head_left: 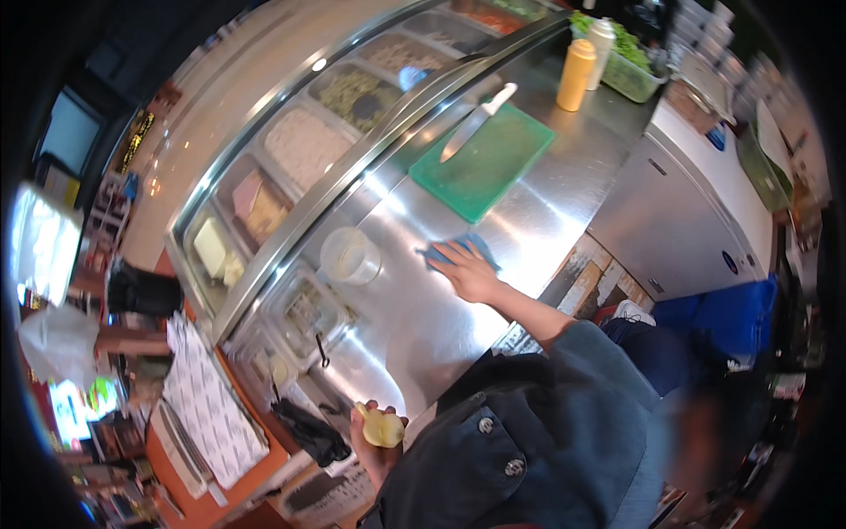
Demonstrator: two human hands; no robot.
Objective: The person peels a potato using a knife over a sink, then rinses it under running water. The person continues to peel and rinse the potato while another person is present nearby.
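Observation:
My right hand [468, 270] lies flat, fingers spread, on a blue cloth [486, 250] pressed against the stainless steel counter [423, 317]. Near my body at the lower left, my left hand [377, 436] holds a pale yellow piece of food [383, 428], perhaps a partly eaten apple. Beyond the cloth is a green cutting board [486, 165], with a white-handled knife [470, 127] lying across its far edge. Left of the cloth stands a clear plastic jug [350, 256]. A clear container [310, 311] and a dark-handled utensil [322, 350] are between the jug and my left hand.
Food pans [304, 149] line the far side behind a metal rail [370, 152]. A yellow squeeze bottle [576, 76], a white one [600, 53] and a tub of greens [624, 69] stand at the back right. Printed paper [215, 410] lies left; a white-topped cabinet [667, 192] stands right.

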